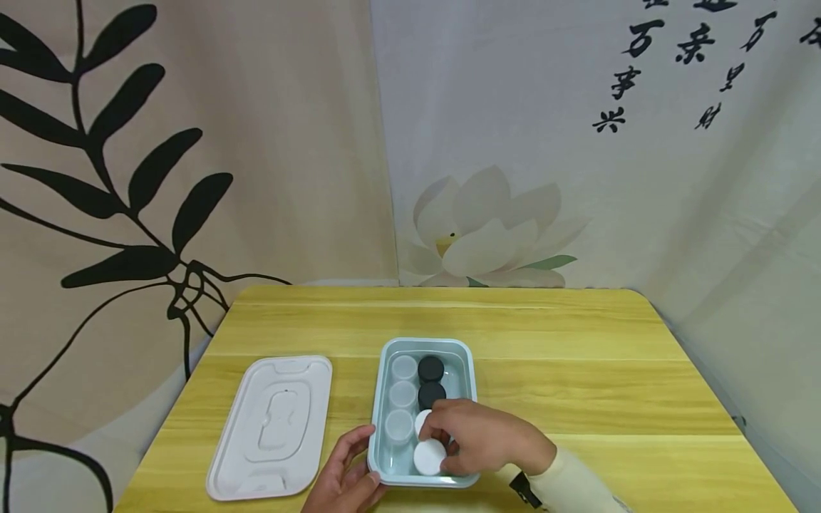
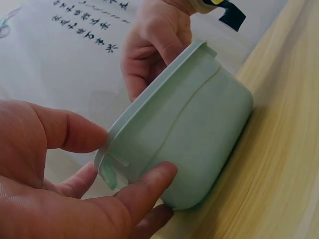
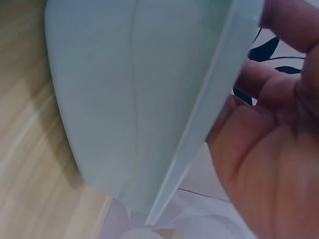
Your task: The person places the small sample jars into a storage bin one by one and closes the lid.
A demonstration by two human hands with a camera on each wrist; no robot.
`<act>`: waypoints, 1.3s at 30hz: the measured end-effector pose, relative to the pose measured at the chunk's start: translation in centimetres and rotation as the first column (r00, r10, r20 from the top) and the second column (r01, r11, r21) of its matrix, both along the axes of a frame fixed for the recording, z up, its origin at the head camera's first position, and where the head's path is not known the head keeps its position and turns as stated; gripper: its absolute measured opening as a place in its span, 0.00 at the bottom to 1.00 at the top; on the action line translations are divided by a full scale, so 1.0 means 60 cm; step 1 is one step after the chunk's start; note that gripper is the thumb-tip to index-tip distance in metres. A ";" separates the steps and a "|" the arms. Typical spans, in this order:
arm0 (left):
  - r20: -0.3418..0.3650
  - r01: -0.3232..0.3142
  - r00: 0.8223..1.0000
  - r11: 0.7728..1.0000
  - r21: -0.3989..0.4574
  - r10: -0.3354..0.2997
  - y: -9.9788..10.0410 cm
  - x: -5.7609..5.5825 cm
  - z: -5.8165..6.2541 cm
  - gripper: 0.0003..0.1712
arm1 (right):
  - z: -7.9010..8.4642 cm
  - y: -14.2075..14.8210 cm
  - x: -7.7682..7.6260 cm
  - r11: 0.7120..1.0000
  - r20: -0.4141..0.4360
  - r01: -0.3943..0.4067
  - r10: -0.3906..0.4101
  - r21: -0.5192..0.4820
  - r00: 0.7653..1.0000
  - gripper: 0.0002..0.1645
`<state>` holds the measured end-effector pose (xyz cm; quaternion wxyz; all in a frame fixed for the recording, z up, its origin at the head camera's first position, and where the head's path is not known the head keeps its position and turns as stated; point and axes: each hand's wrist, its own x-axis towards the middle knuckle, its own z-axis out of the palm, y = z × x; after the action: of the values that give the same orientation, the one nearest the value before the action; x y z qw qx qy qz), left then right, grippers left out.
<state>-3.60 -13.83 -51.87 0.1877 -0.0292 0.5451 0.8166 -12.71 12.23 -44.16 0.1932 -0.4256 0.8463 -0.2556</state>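
A pale blue-green plastic box (image 1: 459, 479) stands uncovered on the table. My left hand (image 1: 349, 474) grips its near-left corner, and in the left wrist view the thumb and fingers (image 2: 149, 191) press on its rim and outer wall. Reaching over the right side, my right hand (image 1: 487, 434) has its fingers down inside and pinches a white round cap (image 1: 430, 457). Another white cap (image 1: 421, 423) is partly hidden behind those fingers. Farther back sit two black round caps (image 1: 431, 369). Several pale translucent round pieces (image 1: 400, 426) form a row along the left side.
A white rounded lid (image 1: 269, 427) lies flat on the wooden table (image 1: 577, 370), left of the box. Behind the table hang curtains (image 1: 308, 142) printed with dark leaves, a lotus and black characters.
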 end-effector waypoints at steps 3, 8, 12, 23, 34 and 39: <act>0.002 -0.003 1.000 1.000 -0.001 0.003 0.001 0.000 0.000 0.44 | -0.001 -0.003 0.001 1.000 -0.062 -0.004 0.006 0.030 0.998 0.17; 0.014 -0.011 1.000 1.000 -0.004 0.012 0.002 0.001 0.001 0.43 | -0.002 -0.008 0.007 0.997 -0.127 0.016 -0.006 0.078 0.992 0.19; 0.008 -0.007 1.000 1.000 0.005 0.007 0.003 0.000 0.001 0.44 | -0.002 -0.013 0.013 0.994 -0.165 0.037 -0.020 0.104 0.986 0.19; -0.002 0.000 1.000 1.000 -0.007 0.000 0.002 0.000 0.001 0.44 | -0.001 -0.014 0.023 0.989 -0.255 0.072 -0.038 0.126 0.966 0.19; -0.051 -0.001 0.999 0.998 -0.064 -0.003 -0.003 0.001 0.005 0.44 | 0.012 -0.012 0.027 0.984 -0.185 0.161 -0.145 0.074 0.972 0.15; -0.061 -0.039 0.998 0.993 -0.113 0.032 -0.007 0.000 0.009 0.43 | 0.011 -0.018 0.032 0.981 -0.219 0.193 -0.193 -0.021 0.956 0.15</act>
<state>-3.59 -14.26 -51.31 0.1549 -0.0253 0.5955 0.7879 -10.77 11.12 -43.50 0.0725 -0.3667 0.9000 -0.2244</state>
